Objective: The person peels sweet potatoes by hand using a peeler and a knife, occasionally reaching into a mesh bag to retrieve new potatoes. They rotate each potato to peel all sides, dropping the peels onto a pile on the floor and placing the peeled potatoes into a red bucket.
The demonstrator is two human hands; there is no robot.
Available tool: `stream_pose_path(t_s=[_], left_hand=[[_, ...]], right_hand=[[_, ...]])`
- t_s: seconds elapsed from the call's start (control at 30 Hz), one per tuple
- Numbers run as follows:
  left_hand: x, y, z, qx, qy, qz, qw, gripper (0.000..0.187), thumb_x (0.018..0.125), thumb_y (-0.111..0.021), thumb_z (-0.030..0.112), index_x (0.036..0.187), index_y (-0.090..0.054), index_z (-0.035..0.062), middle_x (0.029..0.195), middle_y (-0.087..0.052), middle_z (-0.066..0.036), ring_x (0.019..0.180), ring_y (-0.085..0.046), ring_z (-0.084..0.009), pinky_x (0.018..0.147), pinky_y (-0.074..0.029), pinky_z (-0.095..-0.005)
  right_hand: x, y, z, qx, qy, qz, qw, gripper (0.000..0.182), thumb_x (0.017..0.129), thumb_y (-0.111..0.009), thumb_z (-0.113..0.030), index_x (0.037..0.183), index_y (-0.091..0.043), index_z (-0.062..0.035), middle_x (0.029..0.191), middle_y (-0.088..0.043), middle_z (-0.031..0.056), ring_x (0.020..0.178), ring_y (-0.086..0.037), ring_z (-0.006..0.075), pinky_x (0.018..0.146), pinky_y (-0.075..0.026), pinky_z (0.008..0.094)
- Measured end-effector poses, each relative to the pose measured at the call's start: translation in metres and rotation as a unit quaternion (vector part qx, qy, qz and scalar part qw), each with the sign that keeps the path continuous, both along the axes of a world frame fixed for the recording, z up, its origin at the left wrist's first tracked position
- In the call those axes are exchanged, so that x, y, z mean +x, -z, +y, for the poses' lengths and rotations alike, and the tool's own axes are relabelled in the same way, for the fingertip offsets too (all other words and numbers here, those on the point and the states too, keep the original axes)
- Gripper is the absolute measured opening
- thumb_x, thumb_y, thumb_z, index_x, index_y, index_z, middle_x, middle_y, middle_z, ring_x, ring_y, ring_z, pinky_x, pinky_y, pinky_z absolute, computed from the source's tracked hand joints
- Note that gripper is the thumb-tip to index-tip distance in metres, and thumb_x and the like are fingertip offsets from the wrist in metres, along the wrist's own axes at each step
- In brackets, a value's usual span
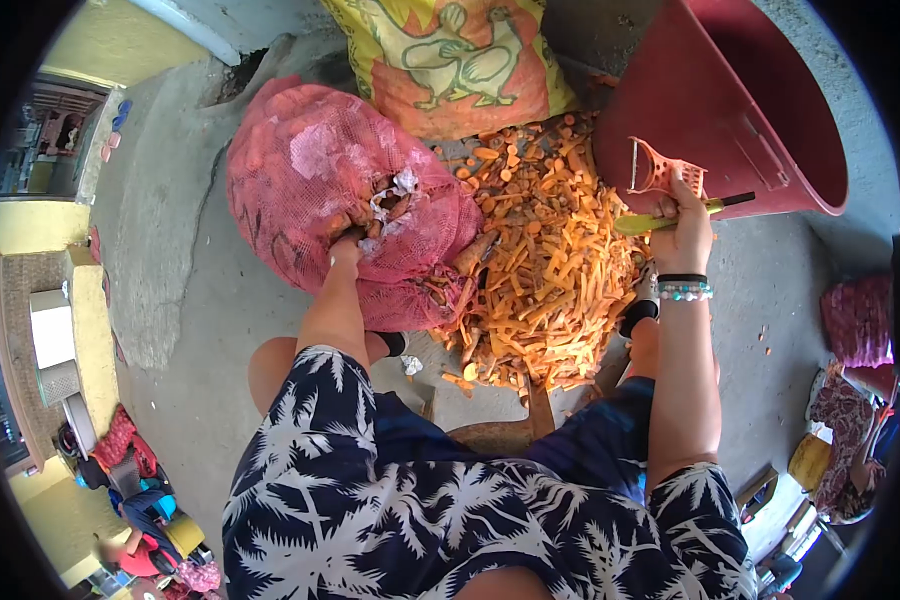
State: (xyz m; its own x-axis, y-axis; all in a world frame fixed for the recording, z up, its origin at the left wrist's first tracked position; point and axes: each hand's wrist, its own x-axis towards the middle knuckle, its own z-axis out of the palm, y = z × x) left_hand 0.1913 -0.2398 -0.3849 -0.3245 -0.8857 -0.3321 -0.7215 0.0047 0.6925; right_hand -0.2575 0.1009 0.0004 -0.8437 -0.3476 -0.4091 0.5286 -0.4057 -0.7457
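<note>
My left hand (346, 248) reaches into a torn opening in a pink mesh sack (310, 170); its fingers are hidden inside, among brownish-orange carrots (398, 208). My right hand (684, 232) is raised at the right, closed around an orange peeler (668, 174) with a wide blade end. The same hand also holds a slim yellow-green tool (638, 224) with a dark narrow end, perhaps a knife. Between my legs lies a heap of orange carrot peelings and pieces (550, 290).
A large red tub (660, 110) stands beyond my right hand. Behind the heap leans a yellow and orange sack with printed birds (450, 60). Another pink sack (858, 320) is at far right. Other people (142, 550) sit at lower left and right.
</note>
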Motion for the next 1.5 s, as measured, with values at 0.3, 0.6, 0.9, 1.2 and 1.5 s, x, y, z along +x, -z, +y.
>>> stream_pose_path(t_s=[0.3,0.6,0.9,1.2,1.5], left_hand=[[-0.068,-0.081,-0.014,0.205,-0.616,0.319,0.691,0.034,0.076,-0.061,0.016,0.107,-0.053,0.0042,0.097,-0.054,-0.003,0.080,-0.052,-0.0197,0.076,-0.045,-0.0337],[-0.096,-0.142,0.013,0.192,-0.614,0.355,0.678,0.024,0.085,-0.045,0.022,0.104,-0.053,0.0110,0.097,-0.057,-0.003,0.084,-0.055,-0.0160,0.062,-0.045,-0.0305],[-0.153,-0.221,0.199,0.399,-0.279,0.428,0.761,0.027,0.081,-0.057,0.019,0.102,-0.049,0.0057,0.092,-0.057,-0.006,0.076,-0.059,-0.0197,0.061,-0.051,-0.0318],[-0.104,-0.278,0.240,0.497,-0.109,0.266,0.818,0.044,0.079,-0.061,0.025,0.112,-0.048,-0.0018,0.099,-0.059,-0.016,0.086,-0.060,-0.0275,0.077,-0.050,-0.0398],[-0.077,-0.363,0.250,0.271,0.138,0.062,0.951,0.060,0.074,-0.066,0.018,0.120,-0.040,-0.0105,0.107,-0.055,-0.015,0.093,-0.057,-0.0186,0.081,-0.045,-0.0310]], right_hand=[[0.004,0.024,-0.014,0.041,-0.016,-0.003,0.999,0.012,0.082,-0.058,0.000,0.077,-0.051,-0.0079,0.066,-0.052,-0.0001,0.047,-0.039,0.0075,0.045,-0.033,0.0232],[0.010,0.014,-0.017,0.032,-0.035,0.006,0.999,0.012,0.083,-0.058,-0.001,0.077,-0.051,-0.0072,0.064,-0.052,-0.0008,0.046,-0.040,0.0070,0.044,-0.033,0.0228],[0.023,0.005,-0.007,-0.006,-0.131,0.020,0.991,0.010,0.083,-0.058,-0.002,0.081,-0.050,-0.0080,0.066,-0.052,-0.0013,0.048,-0.042,0.0070,0.045,-0.034,0.0216],[0.038,0.008,0.029,0.148,-0.365,0.359,0.846,0.049,0.070,-0.070,-0.006,0.112,-0.047,0.0027,0.096,-0.062,0.0108,0.087,-0.059,0.0198,0.074,-0.045,0.0275],[0.063,-0.031,0.039,0.196,-0.398,0.472,0.761,0.050,0.066,-0.071,-0.009,0.109,-0.049,0.0028,0.099,-0.061,0.0166,0.091,-0.060,0.0268,0.080,-0.046,0.0348]])
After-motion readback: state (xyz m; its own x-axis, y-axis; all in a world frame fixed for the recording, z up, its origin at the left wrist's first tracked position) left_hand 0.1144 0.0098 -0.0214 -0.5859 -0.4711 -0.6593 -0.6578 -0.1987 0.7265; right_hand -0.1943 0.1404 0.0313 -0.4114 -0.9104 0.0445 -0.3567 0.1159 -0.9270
